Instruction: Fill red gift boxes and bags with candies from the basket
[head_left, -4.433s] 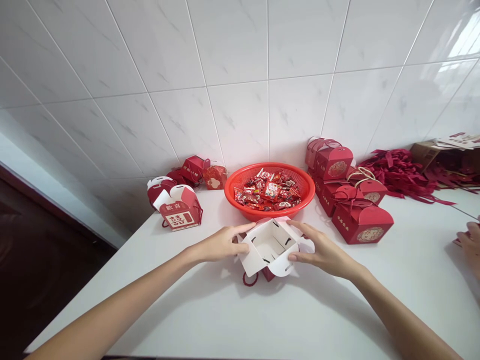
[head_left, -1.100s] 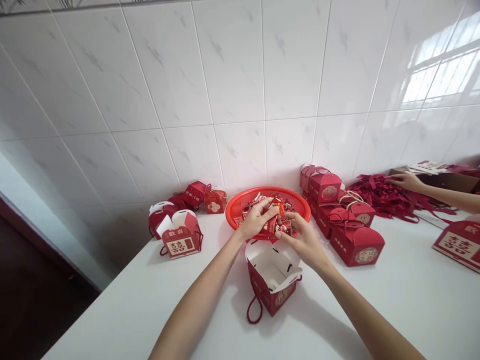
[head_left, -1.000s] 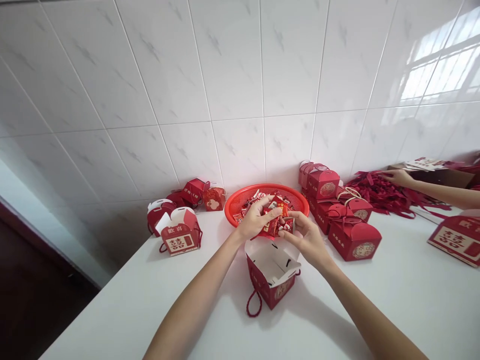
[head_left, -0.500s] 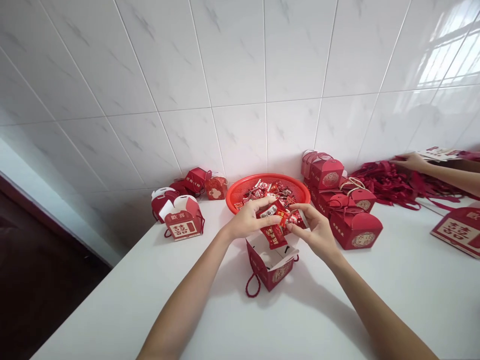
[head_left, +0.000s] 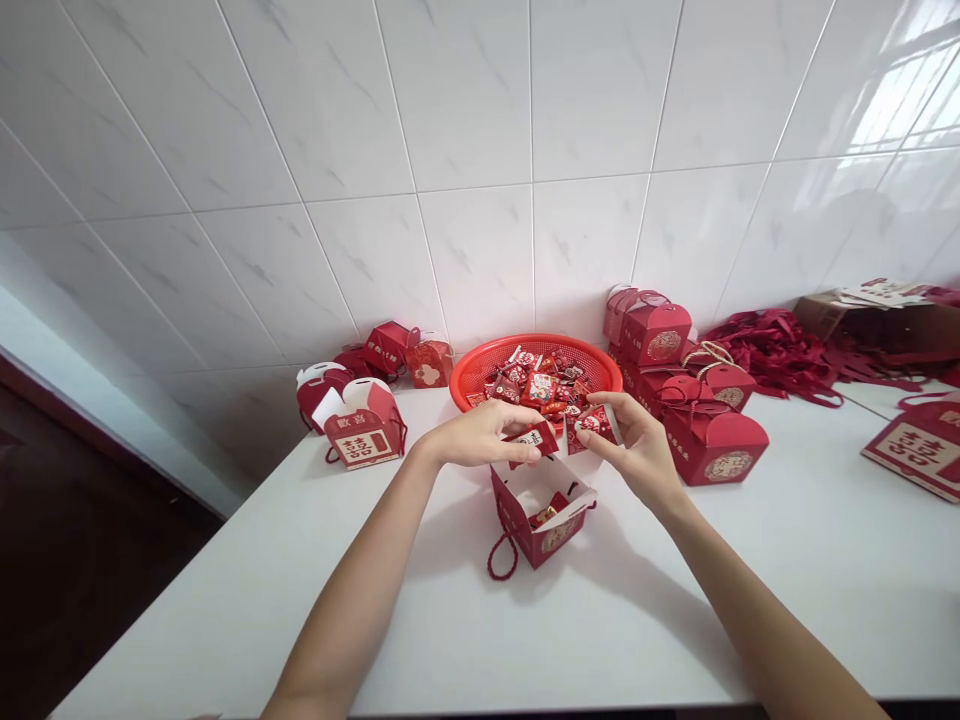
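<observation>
My left hand [head_left: 480, 436] is closed on a red wrapped candy [head_left: 534, 440] above the back edge of an open red gift box [head_left: 541, 540]. Across from it, my right hand [head_left: 636, 450] pinches the flap-side edge of another red candy packet [head_left: 592, 428]. The box stands open-topped on the white table, a cord loop hanging at its left. Inside it lie a few red and gold wrapped candies [head_left: 549, 510]. Just behind both hands sits a red plastic basket [head_left: 480, 362] heaped with wrapped candies [head_left: 541, 386].
Closed red boxes [head_left: 716, 450] are stacked right of the basket. An open red box [head_left: 365, 430] and others stand at left. Red ribbons [head_left: 772, 350] and a cardboard box [head_left: 885, 335] lie at the back right, with a flat red box [head_left: 919, 445] in front. A tiled wall rises behind.
Some candies have dropped from my hands into the open box. My hands have moved slightly apart, each keeping a packet. Another person's hand at the right has left the view.
</observation>
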